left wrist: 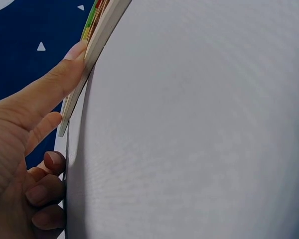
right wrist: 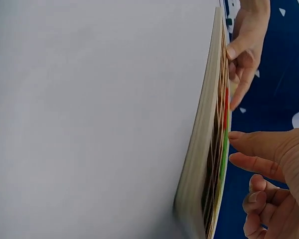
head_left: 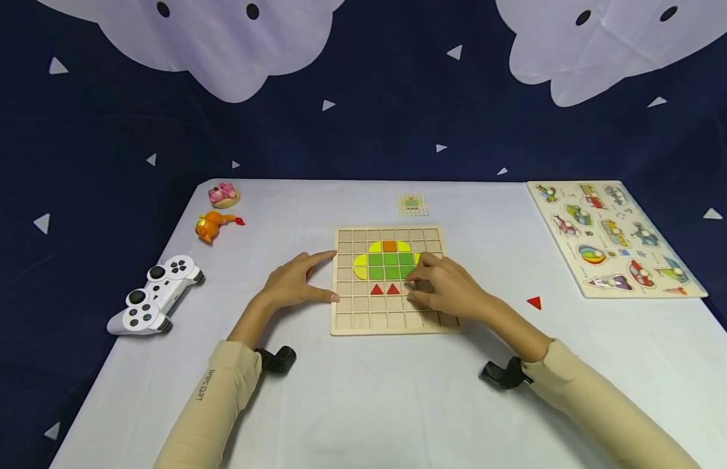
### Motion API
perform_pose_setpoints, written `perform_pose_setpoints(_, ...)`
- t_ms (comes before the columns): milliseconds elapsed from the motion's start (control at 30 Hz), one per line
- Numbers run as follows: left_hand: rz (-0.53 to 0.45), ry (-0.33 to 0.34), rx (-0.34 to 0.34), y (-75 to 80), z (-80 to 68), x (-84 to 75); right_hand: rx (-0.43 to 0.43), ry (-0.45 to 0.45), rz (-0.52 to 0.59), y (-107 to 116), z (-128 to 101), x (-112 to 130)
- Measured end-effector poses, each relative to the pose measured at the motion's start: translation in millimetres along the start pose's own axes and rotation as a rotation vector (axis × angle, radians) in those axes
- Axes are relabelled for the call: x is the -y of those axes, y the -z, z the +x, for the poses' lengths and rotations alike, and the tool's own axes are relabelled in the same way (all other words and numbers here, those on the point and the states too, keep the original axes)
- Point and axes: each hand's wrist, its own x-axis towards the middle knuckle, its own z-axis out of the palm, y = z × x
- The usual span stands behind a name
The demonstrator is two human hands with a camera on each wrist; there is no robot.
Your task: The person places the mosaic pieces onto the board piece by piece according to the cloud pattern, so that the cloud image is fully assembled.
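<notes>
A square wooden grid board [head_left: 363,321] lies on the table, bearing green squares [head_left: 391,259], an orange square [head_left: 389,246], yellow rounded pieces [head_left: 361,267] and two red triangles [head_left: 377,290]. My left hand [head_left: 293,282] touches the board's left edge, thumb and forefinger spread along it. Over the board's right half, my right hand [head_left: 448,285] has its thumb and forefinger tips at the surface, right of the triangles. In the right wrist view a gap shows between those tips, with no piece visible there; the other fingers curl inward. This hand hides some cells.
One loose red triangle [head_left: 535,303] lies right of the board. Behind it is a small pattern card [head_left: 412,205]. A picture puzzle board [head_left: 618,241] sits far right. To the left are a white game controller [head_left: 158,296], an orange toy [head_left: 213,226] and a pink toy [head_left: 224,194].
</notes>
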Motion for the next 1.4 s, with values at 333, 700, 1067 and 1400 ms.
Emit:
perform_pose_setpoints(333, -0.002, 0.003, 0.006, -0.8, 1.0, 0.1, -0.060, -0.084, -0.042, 20.9, -42.7, -29.1)
perform_pose_setpoints(700, 0.002, -0.004, 0.007, 2.0, 0.9, -1.1, -0.116, -0.191, -0.096, 45.0, -90.0, -57.9)
perform_pose_setpoints(1067, 0.008, 0.010, 0.016, 0.9, 0.8, -1.1, -0.140, -0.187, -0.167, 60.4, -126.6, -85.3)
perform_pose_setpoints(1400, 0.004, 0.015, 0.014, 1.9, -0.4, -2.0, -0.144, -0.195, -0.217, 62.0, -150.6, -101.7)
